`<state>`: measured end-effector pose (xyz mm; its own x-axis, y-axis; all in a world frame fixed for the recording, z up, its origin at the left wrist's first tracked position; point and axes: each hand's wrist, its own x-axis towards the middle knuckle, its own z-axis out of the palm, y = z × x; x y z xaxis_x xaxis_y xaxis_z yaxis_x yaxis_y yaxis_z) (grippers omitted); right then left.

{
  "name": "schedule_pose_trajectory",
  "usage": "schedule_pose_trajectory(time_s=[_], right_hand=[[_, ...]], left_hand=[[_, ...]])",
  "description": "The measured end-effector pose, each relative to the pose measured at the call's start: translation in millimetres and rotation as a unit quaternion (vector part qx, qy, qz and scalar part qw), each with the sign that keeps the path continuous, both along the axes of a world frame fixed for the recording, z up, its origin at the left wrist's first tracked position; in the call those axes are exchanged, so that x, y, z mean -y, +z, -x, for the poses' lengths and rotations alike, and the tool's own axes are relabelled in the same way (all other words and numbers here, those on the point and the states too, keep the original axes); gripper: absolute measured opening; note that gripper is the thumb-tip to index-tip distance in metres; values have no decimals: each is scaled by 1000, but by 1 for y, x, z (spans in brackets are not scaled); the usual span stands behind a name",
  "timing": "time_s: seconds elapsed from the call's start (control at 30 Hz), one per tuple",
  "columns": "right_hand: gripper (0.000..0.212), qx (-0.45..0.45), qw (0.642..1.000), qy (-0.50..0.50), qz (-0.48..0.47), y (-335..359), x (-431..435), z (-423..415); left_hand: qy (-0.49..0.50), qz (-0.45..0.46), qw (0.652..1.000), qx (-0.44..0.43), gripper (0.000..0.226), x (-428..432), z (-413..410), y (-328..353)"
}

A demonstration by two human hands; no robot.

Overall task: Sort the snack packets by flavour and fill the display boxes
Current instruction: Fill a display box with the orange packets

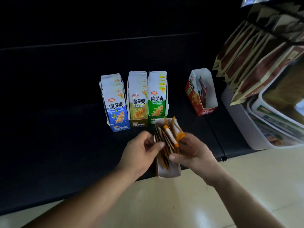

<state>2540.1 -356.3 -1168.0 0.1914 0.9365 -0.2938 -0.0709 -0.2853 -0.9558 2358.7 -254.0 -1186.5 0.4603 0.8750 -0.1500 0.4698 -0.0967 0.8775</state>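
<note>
Three packed display boxes stand side by side on the black shelf: a blue box, an olive box and a green box. To their right, a red box stands apart with a few packets inside. In front, a white box lies lengthwise at the shelf's front edge, holding several orange packets. My left hand grips the box's left wall with its thumb among the packets. My right hand holds the packets from the right, thumb pressing their front.
A white bin with packaged goods sits on the shelf at the right. Above it hang rows of brown and cream pouches. The shelf's front edge runs diagonally, with pale yellow floor below.
</note>
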Motion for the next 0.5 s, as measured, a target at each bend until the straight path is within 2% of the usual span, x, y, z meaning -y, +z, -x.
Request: schedule_pose_trajectory(time_s=[0.1, 0.13, 0.27, 0.33, 0.4, 0.5], right_hand=[[29, 55, 993, -98, 28, 3, -6, 2], [26, 69, 989, -123, 50, 5, -9, 3], [45, 172, 965, -129, 148, 15, -22, 5], [45, 169, 962, -116, 181, 27, -22, 8], [43, 149, 962, -91, 211, 41, -16, 10], [40, 176, 958, -31, 225, 68, 5, 8]], left_hand=[[-86, 49, 994, -49, 7, -9, 9, 17], [-114, 59, 989, -75, 9, -11, 12, 27], [-212, 87, 948, -220, 49, -16, 20, 74], [-231, 85, 929, -275, 64, -15, 20, 91], [-220, 86, 930, -282, 69, -8, 19, 101], [-177, 110, 955, -213, 63, 17, 19, 105]])
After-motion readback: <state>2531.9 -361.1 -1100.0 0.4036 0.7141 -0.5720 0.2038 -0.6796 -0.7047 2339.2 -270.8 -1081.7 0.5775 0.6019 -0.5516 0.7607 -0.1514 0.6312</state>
